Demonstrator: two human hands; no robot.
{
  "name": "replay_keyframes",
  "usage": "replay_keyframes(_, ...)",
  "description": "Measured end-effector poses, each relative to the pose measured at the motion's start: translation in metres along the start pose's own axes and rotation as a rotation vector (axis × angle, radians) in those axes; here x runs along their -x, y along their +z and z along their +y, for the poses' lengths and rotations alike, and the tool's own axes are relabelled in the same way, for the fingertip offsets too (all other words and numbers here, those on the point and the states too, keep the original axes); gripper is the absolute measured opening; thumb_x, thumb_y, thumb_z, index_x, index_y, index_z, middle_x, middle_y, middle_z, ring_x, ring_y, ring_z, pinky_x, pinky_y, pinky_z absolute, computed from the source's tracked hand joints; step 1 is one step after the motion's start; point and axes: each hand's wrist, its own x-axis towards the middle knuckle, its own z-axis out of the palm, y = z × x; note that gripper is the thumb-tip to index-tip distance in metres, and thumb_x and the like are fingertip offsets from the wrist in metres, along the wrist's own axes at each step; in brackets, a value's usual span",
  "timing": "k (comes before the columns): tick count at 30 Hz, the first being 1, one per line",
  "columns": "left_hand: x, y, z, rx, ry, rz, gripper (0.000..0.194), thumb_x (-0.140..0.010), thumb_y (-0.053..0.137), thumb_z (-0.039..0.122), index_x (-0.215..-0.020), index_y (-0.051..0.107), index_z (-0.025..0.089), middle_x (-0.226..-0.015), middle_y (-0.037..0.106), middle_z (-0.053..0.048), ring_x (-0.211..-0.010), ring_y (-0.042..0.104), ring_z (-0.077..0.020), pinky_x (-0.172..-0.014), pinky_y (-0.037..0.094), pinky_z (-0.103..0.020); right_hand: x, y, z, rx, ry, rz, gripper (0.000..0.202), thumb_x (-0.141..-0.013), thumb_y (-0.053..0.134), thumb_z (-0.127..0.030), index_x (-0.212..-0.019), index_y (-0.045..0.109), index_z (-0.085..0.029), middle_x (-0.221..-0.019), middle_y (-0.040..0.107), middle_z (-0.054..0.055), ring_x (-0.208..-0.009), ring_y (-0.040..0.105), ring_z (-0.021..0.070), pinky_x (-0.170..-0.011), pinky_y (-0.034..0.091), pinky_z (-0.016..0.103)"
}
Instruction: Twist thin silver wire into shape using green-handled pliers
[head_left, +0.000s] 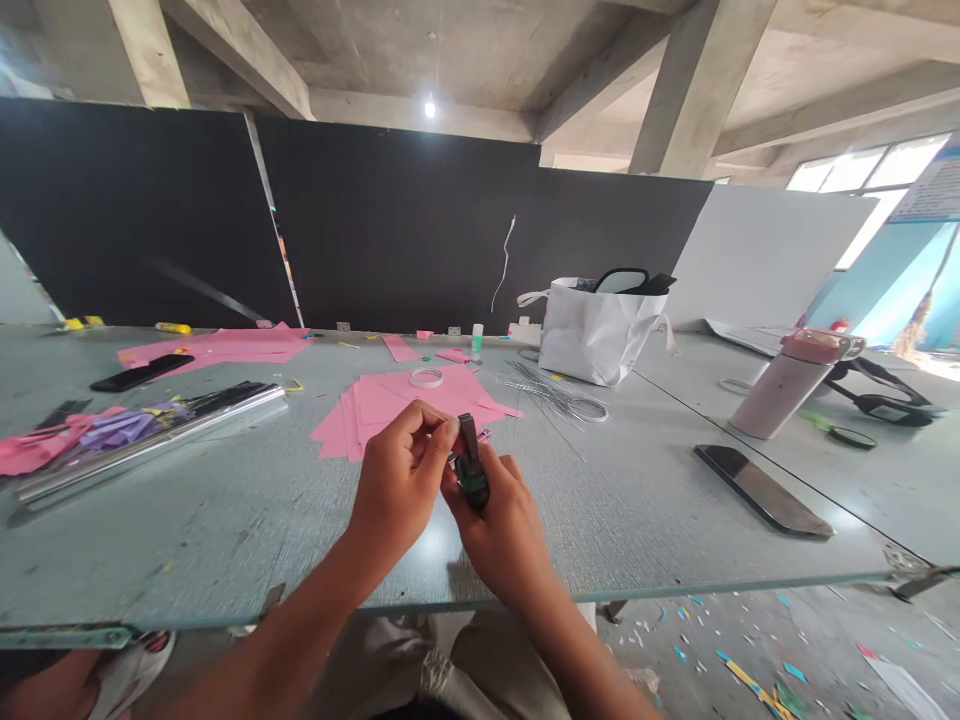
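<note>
Both hands meet above the near middle of the grey table. My right hand [499, 515] is wrapped round a small dark stapler-like tool [471, 465], which points upward between the hands. Close beside its top, my left hand [405, 465] has thumb and fingers pinched together; anything between the fingertips is too small to name. Just beyond the hands lies a spread stack of pink paper sheets [367, 405], with a white tape ring [426, 377] resting on it. Thin metal wires [551, 392] lie right of the paper.
A white bag [592, 335] stands behind the wires. To the right are a phone [761, 488], a pink bottle [784, 390] and glasses [892, 405]. At left lie a silver foil roll [150, 445], a black phone [142, 373] and more pink paper [232, 346]. A glue stick [477, 342] stands at the back.
</note>
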Motion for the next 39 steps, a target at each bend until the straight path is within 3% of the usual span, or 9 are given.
replay_keyframes(7,-0.005,0.002,-0.004,0.037,-0.011,0.035,0.025,-0.084,0.06,0.038,-0.071,0.057,0.017,-0.067,0.065,0.0,-0.049,0.058,-0.0091,-0.048,0.049,-0.02,-0.004,0.011,0.008,-0.135,0.031,-0.032,0.03,-0.084,0.05,-0.026,-0.113,0.056,-0.02,-0.081,0.064,0.004,-0.07,0.059,0.0183,-0.065,0.045,0.029)
replay_keyframes(11,-0.013,-0.003,-0.011,0.044,-0.042,-0.022,0.028,-0.086,0.057,0.043,-0.076,0.06,0.017,-0.074,0.067,-0.003,-0.057,0.063,-0.0117,-0.055,0.054,-0.023,-0.011,0.019,0.013,-0.188,0.037,-0.013,0.029,-0.082,0.047,-0.022,-0.109,0.054,-0.021,-0.083,0.063,0.003,-0.071,0.058,0.0177,-0.064,0.043,0.028)
replay_keyframes(15,-0.038,-0.036,-0.022,-0.062,0.02,-0.057,0.039,-0.089,0.05,0.051,-0.085,0.065,0.016,-0.087,0.07,-0.008,-0.068,0.067,-0.0147,-0.065,0.057,-0.027,-0.037,0.022,0.021,-0.276,0.08,-0.035,0.026,-0.074,0.049,-0.021,-0.099,0.055,-0.021,-0.079,0.059,0.0,-0.065,0.054,0.0154,-0.062,0.042,0.029)
replay_keyframes(19,-0.071,-0.088,-0.05,-0.336,0.17,0.119,0.029,-0.09,0.049,0.041,-0.097,0.065,0.019,-0.084,0.068,-0.004,-0.064,0.062,-0.0117,-0.064,0.052,-0.026,-0.085,0.013,0.03,-0.646,0.3,-0.14,0.03,-0.063,0.054,-0.023,-0.093,0.051,-0.021,-0.06,0.048,-0.007,-0.048,0.047,0.0123,-0.05,0.041,0.028)
replay_keyframes(22,-0.087,-0.108,-0.082,-0.615,0.388,0.287,0.019,-0.088,0.053,0.031,-0.099,0.064,0.021,-0.084,0.067,-0.003,-0.068,0.059,-0.0137,-0.067,0.049,-0.028,-0.117,0.01,0.037,-0.897,0.481,-0.29,0.038,-0.056,0.057,-0.02,-0.094,0.051,-0.021,-0.054,0.047,-0.008,-0.046,0.048,0.0123,-0.048,0.044,0.028)
replay_keyframes(25,-0.098,-0.098,-0.108,-0.854,0.686,0.208,0.018,-0.085,0.058,0.029,-0.1,0.065,0.021,-0.097,0.068,-0.008,-0.09,0.06,-0.0214,-0.081,0.045,-0.037,-0.128,0.014,0.044,-0.963,0.575,-0.389,0.041,-0.053,0.06,-0.018,-0.092,0.051,-0.02,-0.051,0.048,-0.008,-0.045,0.048,0.0118,-0.046,0.044,0.027)
replay_keyframes(28,-0.107,-0.071,-0.117,-0.97,0.827,0.203,0.021,-0.086,0.061,0.031,-0.106,0.065,0.024,-0.107,0.067,-0.008,-0.1,0.058,-0.0241,-0.087,0.039,-0.04,-0.121,0.021,0.049,-0.912,0.588,-0.436,0.039,-0.052,0.059,-0.017,-0.091,0.051,-0.02,-0.05,0.048,-0.008,-0.043,0.048,0.0118,-0.043,0.042,0.026)
replay_keyframes(33,-0.116,-0.041,-0.112,-0.961,0.854,0.176,0.017,-0.087,0.063,0.039,-0.098,0.069,0.028,-0.108,0.068,-0.005,-0.106,0.055,-0.0246,-0.092,0.031,-0.042,-0.105,0.027,0.049,-0.748,0.542,-0.423,0.034,-0.054,0.055,-0.016,-0.087,0.052,-0.02,-0.047,0.047,-0.008,-0.039,0.047,0.0118,-0.039,0.04,0.024)
replay_keyframes(39,-0.107,-0.048,-0.108,-0.935,0.836,0.171,0.014,-0.089,0.061,0.038,-0.088,0.072,0.029,-0.092,0.072,-0.001,-0.094,0.058,-0.0208,-0.094,0.026,-0.043,-0.098,0.03,0.043,-0.642,0.46,-0.42,0.03,-0.055,0.053,-0.014,-0.085,0.052,-0.02,-0.046,0.048,-0.009,-0.037,0.045,0.0106,-0.036,0.041,0.024)
